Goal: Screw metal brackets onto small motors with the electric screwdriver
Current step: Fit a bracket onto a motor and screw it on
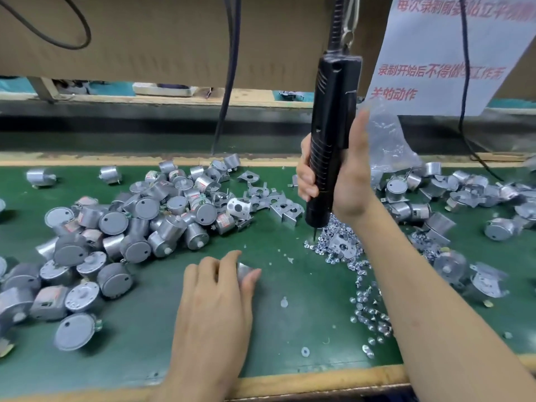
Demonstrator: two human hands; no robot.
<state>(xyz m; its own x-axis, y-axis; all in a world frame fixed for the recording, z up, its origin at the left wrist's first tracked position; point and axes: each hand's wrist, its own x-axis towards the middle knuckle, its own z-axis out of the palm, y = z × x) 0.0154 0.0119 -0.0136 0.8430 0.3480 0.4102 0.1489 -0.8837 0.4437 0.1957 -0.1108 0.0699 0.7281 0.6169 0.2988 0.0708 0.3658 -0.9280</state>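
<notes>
Grips the electric screwdriver upright in the right hand, fingers curled tight round its black body, bit tip down at the near edge of the screws heaped right of the table's middle. Holds a silvery part down near the front edge with the left hand, fingers and thumb bent round it. Works amid motors heaped toward the left edge and brackets loose nearer the far edge.

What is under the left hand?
A shiny metal part shows between thumb and fingers of the left hand; the rest is covered, so its type is unclear.
</notes>
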